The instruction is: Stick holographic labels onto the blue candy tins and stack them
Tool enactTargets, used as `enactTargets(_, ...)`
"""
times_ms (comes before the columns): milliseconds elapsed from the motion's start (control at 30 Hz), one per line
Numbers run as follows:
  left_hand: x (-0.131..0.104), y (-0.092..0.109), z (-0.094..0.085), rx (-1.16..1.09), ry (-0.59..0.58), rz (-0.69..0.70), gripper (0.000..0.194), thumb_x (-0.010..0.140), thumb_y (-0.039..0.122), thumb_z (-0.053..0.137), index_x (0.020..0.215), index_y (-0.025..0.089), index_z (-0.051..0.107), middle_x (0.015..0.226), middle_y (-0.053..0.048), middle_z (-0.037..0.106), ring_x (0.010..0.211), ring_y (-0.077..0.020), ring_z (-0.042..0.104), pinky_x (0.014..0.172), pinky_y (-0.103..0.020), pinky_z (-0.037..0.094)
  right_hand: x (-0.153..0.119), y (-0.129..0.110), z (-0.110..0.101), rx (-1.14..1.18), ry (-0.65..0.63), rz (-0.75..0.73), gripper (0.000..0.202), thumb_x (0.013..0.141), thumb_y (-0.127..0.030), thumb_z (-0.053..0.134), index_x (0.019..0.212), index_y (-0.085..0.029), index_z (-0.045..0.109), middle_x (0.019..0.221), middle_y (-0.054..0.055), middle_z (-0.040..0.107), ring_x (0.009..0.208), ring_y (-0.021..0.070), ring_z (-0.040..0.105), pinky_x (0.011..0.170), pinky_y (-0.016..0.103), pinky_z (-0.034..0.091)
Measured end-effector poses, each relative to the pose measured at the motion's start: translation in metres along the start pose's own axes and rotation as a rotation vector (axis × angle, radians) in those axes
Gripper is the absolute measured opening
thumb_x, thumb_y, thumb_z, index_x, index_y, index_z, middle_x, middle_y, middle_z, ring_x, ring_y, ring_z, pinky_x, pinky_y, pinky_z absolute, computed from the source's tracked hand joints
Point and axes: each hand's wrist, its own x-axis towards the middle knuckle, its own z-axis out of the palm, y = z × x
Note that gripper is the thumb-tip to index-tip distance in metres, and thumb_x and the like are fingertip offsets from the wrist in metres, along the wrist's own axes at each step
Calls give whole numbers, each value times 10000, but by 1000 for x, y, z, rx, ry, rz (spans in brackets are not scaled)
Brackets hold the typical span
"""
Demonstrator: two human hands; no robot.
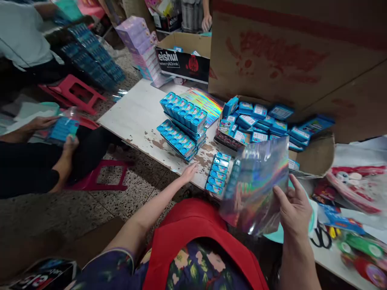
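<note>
Pinched in my right hand [294, 205] is a shiny, see-through rainbow-tinted sheet or bag [256, 185], which hangs over the table's front edge. My left hand [189, 172] rests at the table edge, fingers stretched out, with nothing in it. Just beyond it stand stacked rows of small blue boxes [181, 143] with round fronts. One more row of blue boxes [217, 173] lies between my hands, beside the sheet. Behind the sheet, an open carton [320, 155] holds many loose blue boxes [260, 121].
A worn white table [130, 108] bears a holographic sheet [208, 102]. Large cardboard [272, 52] rises behind. Pastel boxes [139, 44] are stacked at the back. Scissors [321, 237] and toys [359, 245] lie right. A seated person [30, 161] holds blue packs; red stools [78, 92] stand left.
</note>
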Motion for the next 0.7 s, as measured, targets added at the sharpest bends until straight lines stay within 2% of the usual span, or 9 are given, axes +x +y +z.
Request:
enactTargets(133, 51, -17, 0, 82, -32, 40, 662, 874, 451, 420, 1436, 102, 393, 1520, -150, 361, 1425, -253, 314, 1203, -410, 196, -19, -16, -1, -162, 36, -20, 516, 749, -403, 725, 1226, -222, 652, 860, 30, 696, 742, 158, 633, 729, 313, 544)
enactTargets(200, 62, -19, 2, 70, -40, 63, 696, 877, 436, 430, 1471, 89, 325, 1543, -164, 309, 1436, -253, 289, 1203, -398, 193, -25, -22, -3, -238, 70, -39, 416, 757, -405, 718, 1130, -220, 708, 910, 47, 717, 811, 187, 658, 796, 353, 553)
enactTargets(267, 66, -20, 0, 45, -33, 84, 699, 886, 430, 440, 1479, 87, 305, 1545, -175, 298, 1440, -252, 281, 1201, -385, 196, -31, -26, -7, -267, 113, -35, 390, 763, -399, 716, 1114, -227, 714, 936, 51, 725, 831, 195, 668, 803, 364, 558)
enactTargets(400, 68, -20, -18, 61, 7, 85, 608, 895, 388, 461, 1434, 118, 383, 1466, -168, 439, 1398, -236, 360, 1187, -391, 217, -45, -29, -18, -281, 205, -7, 403, 761, -391, 726, 1132, -235, 706, 942, 48, 727, 753, 165, 655, 746, 340, 560)
enactTargets(533, 69, -17, -31, 170, 143, 10, 455, 886, 321, 470, 1285, 111, 528, 1335, -182, 565, 1282, -257, 497, 1128, -416, 316, -61, -25, -24, -271, 254, 57, 398, 753, -397, 733, 1111, -224, 716, 920, 50, 725, 756, 175, 659, 731, 346, 566)
enactTargets(567, 69, -15, -28, 205, 154, -17, 412, 885, 320, 469, 1224, 108, 569, 1273, -188, 604, 1230, -271, 539, 1102, -426, 349, -65, -23, -25, -257, 269, 76, 401, 751, -397, 735, 1111, -222, 715, 917, 51, 724, 754, 177, 661, 720, 345, 567)
enactTargets(633, 70, -8, -17, 249, 89, -8, 359, 887, 334, 467, 1124, 116, 625, 1179, -182, 648, 1167, -288, 581, 1073, -436, 381, -70, -19, -24, -230, 301, 113, 413, 750, -393, 739, 1123, -219, 710, 909, 54, 723, 730, 176, 661, 688, 339, 568)
enactTargets(700, 76, -2, -4, 236, -13, 78, 355, 889, 340, 467, 1113, 127, 640, 1240, -172, 623, 1238, -283, 533, 1112, -426, 345, -72, -17, -21, -217, 322, 130, 421, 750, -387, 740, 1134, -218, 704, 901, 53, 724, 728, 180, 665, 675, 339, 571)
